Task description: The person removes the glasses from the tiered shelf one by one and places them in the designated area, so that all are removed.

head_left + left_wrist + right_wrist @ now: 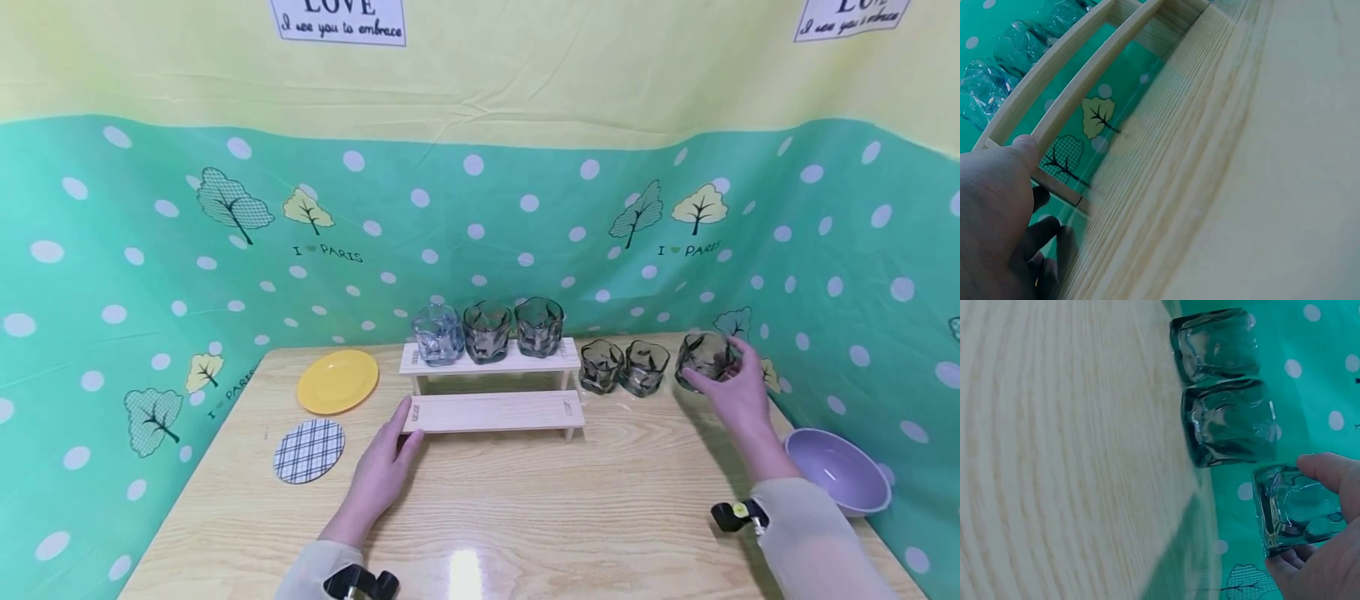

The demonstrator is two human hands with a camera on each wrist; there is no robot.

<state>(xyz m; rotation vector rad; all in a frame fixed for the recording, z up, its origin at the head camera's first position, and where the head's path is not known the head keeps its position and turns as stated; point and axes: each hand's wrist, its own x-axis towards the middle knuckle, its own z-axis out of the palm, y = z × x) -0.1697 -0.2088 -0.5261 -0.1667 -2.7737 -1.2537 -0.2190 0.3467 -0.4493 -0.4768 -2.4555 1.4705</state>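
Holding a dark glass (pixel 701 357) in the right hand (pixel 738 387), with thumb and fingers on opposite sides, likely to stop the thick, wavy wall from slipping; placed at the back right of the tabletop (pixel 540 517), just to the right of 2 dark glasses (pixel 645 368) standing side by side; cannot tell whether lifted or touching the wood. Resting the left hand (pixel 382 467) at the left end of a 2-step wooden rack (pixel 491 412), with the thumb by the front edge, probably to steady the lower step; cannot tell whether gripping or only touching; with hands well apart. On the upper step, 3 glasses (pixel 487 333) in a close row, 1 bluish and 2 dark, perhaps set at the back to leave the lower step within reach; off to the left, a yellow plate (pixel 337 382) and, in front, a checked coaster (pixel 309 451), near the left hand but away from the rack. At the right edge, a purple bowl (pixel 847 467) beside the right sleeve (pixel 813 533), a possible snag; close behind the held glass, a green dotted cloth (pixel 528 202), leaving little room backward; widest open room across the tabletop's front, between the forearms.
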